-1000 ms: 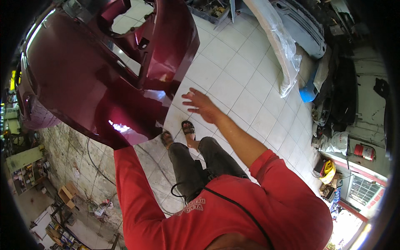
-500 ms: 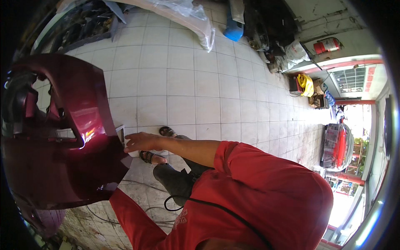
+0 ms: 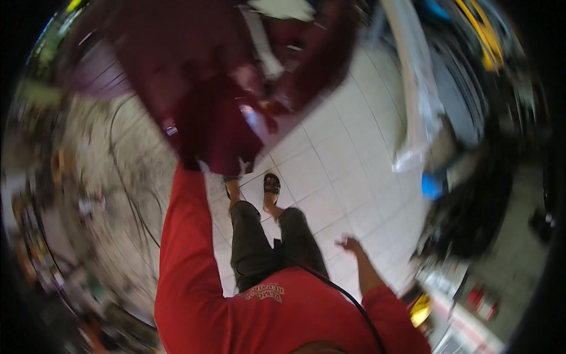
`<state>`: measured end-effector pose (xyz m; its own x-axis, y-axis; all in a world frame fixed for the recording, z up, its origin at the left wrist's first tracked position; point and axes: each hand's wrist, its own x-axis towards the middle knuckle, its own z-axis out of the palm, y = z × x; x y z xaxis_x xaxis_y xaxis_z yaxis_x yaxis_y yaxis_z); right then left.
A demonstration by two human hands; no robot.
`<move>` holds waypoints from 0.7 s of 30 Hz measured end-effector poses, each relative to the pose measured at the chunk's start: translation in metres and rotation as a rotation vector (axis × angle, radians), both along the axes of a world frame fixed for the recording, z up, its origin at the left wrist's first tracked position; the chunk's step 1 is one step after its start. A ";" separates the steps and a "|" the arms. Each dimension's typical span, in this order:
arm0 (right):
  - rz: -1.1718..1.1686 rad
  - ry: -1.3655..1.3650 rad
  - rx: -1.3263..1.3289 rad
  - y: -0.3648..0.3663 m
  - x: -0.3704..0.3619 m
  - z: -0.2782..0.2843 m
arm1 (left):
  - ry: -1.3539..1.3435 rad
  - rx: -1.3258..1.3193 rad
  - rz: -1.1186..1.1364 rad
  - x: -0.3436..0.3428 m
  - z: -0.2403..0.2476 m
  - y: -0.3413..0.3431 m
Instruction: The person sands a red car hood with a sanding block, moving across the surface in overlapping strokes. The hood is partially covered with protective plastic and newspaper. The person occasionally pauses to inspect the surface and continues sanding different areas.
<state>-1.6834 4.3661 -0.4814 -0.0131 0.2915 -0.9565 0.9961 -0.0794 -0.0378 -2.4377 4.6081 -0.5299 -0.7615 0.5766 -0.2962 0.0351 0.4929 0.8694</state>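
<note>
A glossy maroon car bumper [image 3: 159,53] fills the upper left, blurred by motion, with a dark reflection on its surface. My left arm, in a red sleeve [image 3: 191,218], reaches up to the bumper's lower edge. The left hand itself is hidden behind that edge, so its fingers do not show. Out to the right, my right hand [image 3: 349,242] hangs over the tiled floor, well apart from the bumper. It looks loosely open, fingers slightly bent, with nothing visible in it.
Pale tiles [image 3: 342,153] spread under my sandalled feet. Cables [image 3: 132,203] trail across the dirtier floor at left. A plastic-wrapped panel [image 3: 413,100] stands at upper right, near a blue object [image 3: 433,186]. A red fire extinguisher [image 3: 482,302] sits at lower right.
My view has swung round, bringing the bumper from the left to the upper left. My right hand has come away from the bumper's edge and now hangs at the right.
</note>
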 end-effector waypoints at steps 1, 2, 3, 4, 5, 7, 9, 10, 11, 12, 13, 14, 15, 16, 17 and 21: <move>0.049 0.034 0.043 -0.017 0.022 0.000 | 0.003 -0.011 0.024 0.013 -0.003 -0.008; 0.085 0.043 0.067 -0.049 0.069 -0.007 | -0.013 -0.042 0.034 0.031 -0.015 -0.010; -0.271 0.219 0.308 -0.081 0.083 0.003 | -0.021 -0.051 0.037 0.050 -0.019 -0.008; -0.409 0.133 0.225 -0.088 0.108 0.013 | -0.034 -0.067 0.046 0.064 -0.023 -0.008; -0.860 0.097 0.088 -0.059 0.018 0.080 | 0.048 -0.043 0.019 0.068 -0.015 0.008; -0.949 0.177 0.115 -0.036 0.012 0.124 | 0.046 -0.050 0.061 0.084 -0.021 -0.012; -1.148 0.341 0.208 -0.045 0.001 0.144 | -0.034 -0.082 -0.024 0.128 0.029 -0.024; -1.197 0.441 0.231 -0.031 -0.010 0.152 | -0.047 -0.108 -0.042 0.131 0.027 -0.040; -1.213 0.512 0.242 -0.021 -0.027 0.163 | -0.076 -0.075 -0.027 0.141 0.029 -0.052; -1.234 0.585 0.259 -0.010 -0.047 0.177 | -0.104 -0.037 -0.019 0.152 0.034 -0.060; -1.193 0.635 0.274 0.001 -0.068 0.190 | -0.128 0.008 -0.016 0.161 0.040 -0.066; -1.146 0.690 0.286 0.011 -0.087 0.202 | -0.130 0.020 -0.010 0.164 0.037 -0.075; -1.112 0.753 0.272 0.023 -0.101 0.210 | -0.124 0.036 0.008 0.162 0.024 -0.086; -1.074 0.816 0.256 0.032 -0.113 0.218 | -0.118 0.054 0.030 0.160 0.013 -0.099; -1.030 0.885 0.240 0.039 -0.119 0.221 | -0.207 0.103 0.043 0.157 -0.008 -0.111; -1.158 0.952 0.235 0.017 -0.107 0.212 | -0.212 0.021 -0.082 0.227 0.040 -0.120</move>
<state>-1.7909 4.3827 -0.2696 -0.2443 0.7145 -0.6556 -0.0118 -0.6782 -0.7348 -2.2107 4.4884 -0.4903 -0.6341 0.6417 -0.4314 -0.1102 0.4772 0.8719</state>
